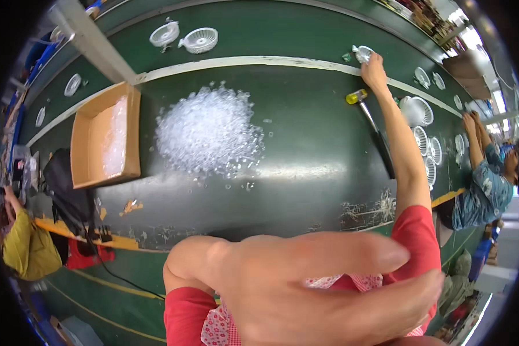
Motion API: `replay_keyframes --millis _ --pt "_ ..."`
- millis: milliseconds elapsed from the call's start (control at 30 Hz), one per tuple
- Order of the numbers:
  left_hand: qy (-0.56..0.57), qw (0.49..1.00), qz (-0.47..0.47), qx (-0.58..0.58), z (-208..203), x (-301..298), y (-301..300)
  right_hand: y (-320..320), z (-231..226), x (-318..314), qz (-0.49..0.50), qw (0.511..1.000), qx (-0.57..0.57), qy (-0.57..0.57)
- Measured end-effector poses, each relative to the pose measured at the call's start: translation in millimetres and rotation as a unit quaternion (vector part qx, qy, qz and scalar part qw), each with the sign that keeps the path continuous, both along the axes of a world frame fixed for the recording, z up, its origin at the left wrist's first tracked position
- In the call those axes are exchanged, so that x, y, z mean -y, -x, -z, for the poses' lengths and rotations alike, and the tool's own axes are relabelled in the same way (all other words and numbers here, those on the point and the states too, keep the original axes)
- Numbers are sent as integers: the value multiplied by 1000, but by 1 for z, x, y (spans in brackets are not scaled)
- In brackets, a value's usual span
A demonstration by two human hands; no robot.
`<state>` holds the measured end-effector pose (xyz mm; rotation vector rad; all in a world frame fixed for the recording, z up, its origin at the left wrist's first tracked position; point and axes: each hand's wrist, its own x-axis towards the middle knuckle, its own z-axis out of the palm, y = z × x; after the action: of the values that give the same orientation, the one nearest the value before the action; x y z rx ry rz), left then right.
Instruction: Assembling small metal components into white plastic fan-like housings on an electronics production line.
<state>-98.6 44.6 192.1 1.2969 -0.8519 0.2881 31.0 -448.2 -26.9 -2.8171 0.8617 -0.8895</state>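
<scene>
My right hand (pixel 375 72) reaches out to the far right of the bench, its fingers closed on the edge of a white round ribbed housing (pixel 363 53) lying on the green belt. A small green piece (pixel 346 57) lies beside that housing. My left hand (pixel 317 282) is raised close to the camera, large and slightly blurred. Its fingers are stretched to the right and apart, and nothing shows in them. Below my right hand lies a mallet (pixel 375 128) with a yellow-tipped head and a black handle. Small clear plastic pieces (pixel 210 131) form a wide pile left of centre.
A cardboard box (pixel 134 135) with clear pieces inside stands left of the pile. More white housings (pixel 200 40) sit on the far belt, and several (pixel 422 141) are grouped right of my forearm. A post (pixel 95 43) rises far left. Other people (pixel 484 190) work at both sides.
</scene>
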Motion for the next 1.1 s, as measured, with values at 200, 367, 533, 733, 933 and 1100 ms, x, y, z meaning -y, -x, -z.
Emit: replay_keyframes --millis 200,367,533,733,933,1100 --pt "-111 974 139 139 1 -21 -46 -39 23 18 70 988 -128 -56" --pt "-13 932 123 341 7 0 -44 -28 0 2 -48 997 40 -33" --pt "-175 937 -40 299 59 20 -109 5 -41 -137 -216 947 71 -225" --pt "-211 968 -29 136 126 63 -155 85 -92 -228 -333 802 21 -496" --pt "-178 974 141 1 145 71 -147 105 -78 -250 -352 765 79 -533" --pt "-139 961 187 -149 158 73 -145 117 -79 -272 -332 836 191 -392"
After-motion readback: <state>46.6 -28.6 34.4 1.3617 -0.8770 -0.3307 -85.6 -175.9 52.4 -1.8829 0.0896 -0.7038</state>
